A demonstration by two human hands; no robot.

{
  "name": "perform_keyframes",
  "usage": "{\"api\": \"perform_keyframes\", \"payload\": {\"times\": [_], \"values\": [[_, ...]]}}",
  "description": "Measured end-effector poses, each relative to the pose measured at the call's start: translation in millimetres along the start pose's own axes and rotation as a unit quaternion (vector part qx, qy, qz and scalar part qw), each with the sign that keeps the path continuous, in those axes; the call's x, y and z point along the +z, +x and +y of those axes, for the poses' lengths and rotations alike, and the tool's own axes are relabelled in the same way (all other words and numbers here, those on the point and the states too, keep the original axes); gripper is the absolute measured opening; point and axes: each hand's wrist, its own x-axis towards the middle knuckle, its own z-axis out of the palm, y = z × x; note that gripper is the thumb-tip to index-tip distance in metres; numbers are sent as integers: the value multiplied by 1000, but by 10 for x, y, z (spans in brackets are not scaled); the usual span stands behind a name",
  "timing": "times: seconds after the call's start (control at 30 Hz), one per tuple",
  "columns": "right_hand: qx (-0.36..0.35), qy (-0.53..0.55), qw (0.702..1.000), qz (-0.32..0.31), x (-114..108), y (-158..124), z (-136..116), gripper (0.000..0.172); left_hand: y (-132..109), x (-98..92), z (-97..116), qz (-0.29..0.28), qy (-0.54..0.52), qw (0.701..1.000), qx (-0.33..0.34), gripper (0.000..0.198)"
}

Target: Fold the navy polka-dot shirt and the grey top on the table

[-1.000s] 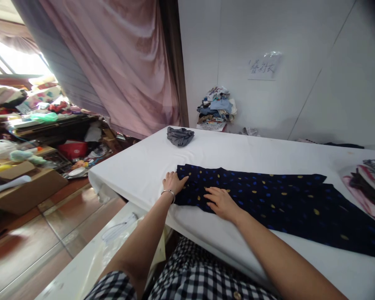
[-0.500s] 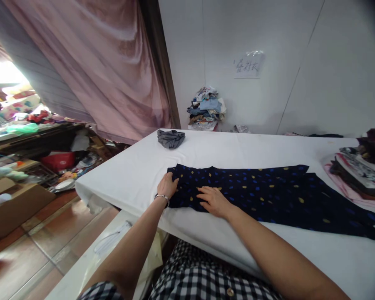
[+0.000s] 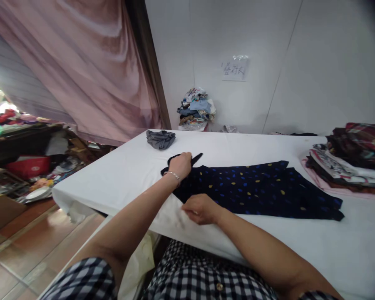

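A navy shirt (image 3: 246,187) with blue and yellow spots lies lengthwise across the white table, its wider end to the right. My left hand (image 3: 181,166) is closed on the shirt's left end at the far side, where a dark strip of cloth sticks up beside the fingers. At the near edge of that same end, my right hand (image 3: 202,209) has its fingers curled into a pinch. The cloth at those fingertips is mostly hidden.
A bunched grey cloth (image 3: 161,139) sits on the table (image 3: 112,175) at the far left. Folded clothes (image 3: 356,160) are stacked at the right. Another clothes pile (image 3: 196,109) stands behind the table by the wall, and a pink curtain (image 3: 112,62) hangs at the left.
My left hand has moved up and right, lifting cloth at the shirt's left end. My right hand, spread flat on the shirt before, is now curled at its near edge. The view has turned right.
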Motion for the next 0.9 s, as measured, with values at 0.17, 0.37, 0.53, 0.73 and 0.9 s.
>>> {"api": "perform_keyframes", "payload": {"times": [0.17,0.37,0.53,0.73,0.9], "values": [[-9,-4,994,-113,106,-18,-112,14,136,239,1033,-30,-78,991,109,24],[42,-24,993,-109,142,-99,13,10,-133,340,1650,-34,-270,915,298,32],[18,1,995,-99,93,-47,-14,14,8,327,864,42,-361,918,160,27],[-6,2,1000,9,41,-29,-56,20,-99,711,29,-18,-264,960,-92,47],[88,40,987,132,-143,-21,40,23,-387,1036,18,-34,-253,966,-52,65]]}}
